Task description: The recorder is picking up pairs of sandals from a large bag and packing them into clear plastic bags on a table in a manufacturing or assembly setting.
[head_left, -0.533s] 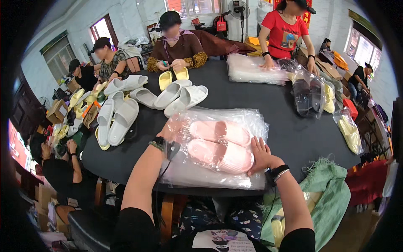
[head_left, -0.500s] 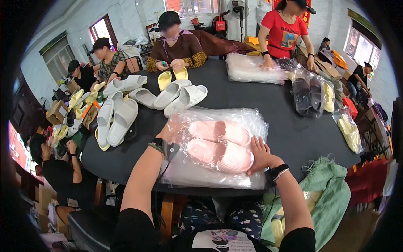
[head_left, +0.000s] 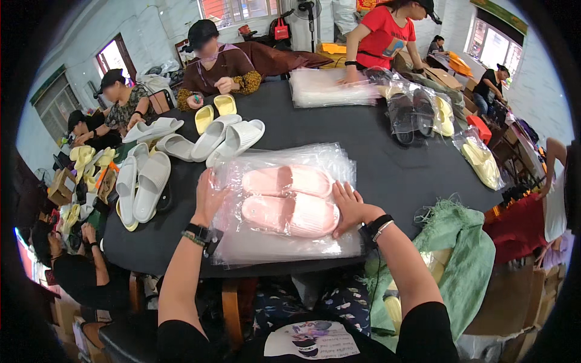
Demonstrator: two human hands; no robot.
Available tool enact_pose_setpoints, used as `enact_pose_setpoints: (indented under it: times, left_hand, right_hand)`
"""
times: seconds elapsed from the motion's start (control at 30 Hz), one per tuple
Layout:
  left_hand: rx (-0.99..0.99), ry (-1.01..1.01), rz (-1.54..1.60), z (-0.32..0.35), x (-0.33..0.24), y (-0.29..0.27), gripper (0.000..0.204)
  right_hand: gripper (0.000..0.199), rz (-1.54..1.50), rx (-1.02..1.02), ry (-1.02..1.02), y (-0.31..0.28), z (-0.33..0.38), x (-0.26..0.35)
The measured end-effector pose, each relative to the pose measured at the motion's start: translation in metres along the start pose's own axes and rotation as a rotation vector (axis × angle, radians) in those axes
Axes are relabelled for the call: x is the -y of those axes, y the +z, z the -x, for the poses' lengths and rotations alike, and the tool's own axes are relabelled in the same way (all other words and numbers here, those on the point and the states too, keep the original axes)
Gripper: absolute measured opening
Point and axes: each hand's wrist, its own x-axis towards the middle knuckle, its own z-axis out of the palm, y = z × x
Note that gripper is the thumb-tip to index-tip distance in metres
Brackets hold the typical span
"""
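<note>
Two pink slippers [head_left: 289,198] lie side by side on a stack of clear plastic bags [head_left: 284,242] at the near edge of a round black table [head_left: 375,163]. My left hand [head_left: 210,196] presses flat on the plastic at the slippers' left end. My right hand [head_left: 350,207] rests against the right end of the nearer slipper, fingers spread. Both wrists wear bands.
White and grey slippers [head_left: 212,138] and a yellow pair [head_left: 215,112] lie at the table's left and back. Bagged dark and yellow slippers [head_left: 423,115] and a stack of bags [head_left: 333,88] are at the far right. Several people sit or stand around. A green cloth [head_left: 460,254] hangs at right.
</note>
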Motion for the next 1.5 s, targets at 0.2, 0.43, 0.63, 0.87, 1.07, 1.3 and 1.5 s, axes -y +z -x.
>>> enact_pose_setpoints:
  times: [0.2, 0.43, 0.63, 0.87, 1.07, 1.3, 1.5]
  left_hand:
    - [0.447, 0.341, 0.082, 0.004, -0.015, -0.026, 0.051]
    - [0.907, 0.81, -0.032, -0.011, -0.056, -0.033, 0.057]
    - [0.884, 0.911, -0.258, -0.054, -0.061, -0.019, 0.063]
    - [0.912, 0.902, 0.102, -0.058, -0.066, 0.04, 0.07]
    - [1.2, 0.534, -0.01, -0.063, -0.134, 0.054, 0.054]
    - [0.66, 0.956, 0.079, -0.043, -0.088, 0.046, 0.032]
    - [0.682, 0.572, -0.111, -0.016, 0.04, -0.001, 0.039]
  right_hand:
    - [0.149, 0.01, -0.066, -0.016, -0.04, -0.006, 0.003]
    - [0.154, 0.144, 0.068, -0.046, -0.029, -0.021, -0.002]
    - [0.154, 0.156, 0.069, -0.015, -0.024, -0.017, -0.006]
    - [0.152, 0.143, 0.085, -0.004, -0.029, -0.016, 0.009]
    - [0.151, 0.14, 0.076, 0.004, -0.024, -0.013, 0.001]
    - [0.153, 0.118, 0.074, -0.014, -0.021, -0.016, -0.009]
    - [0.154, 0.108, 0.078, -0.02, -0.022, -0.018, -0.003]
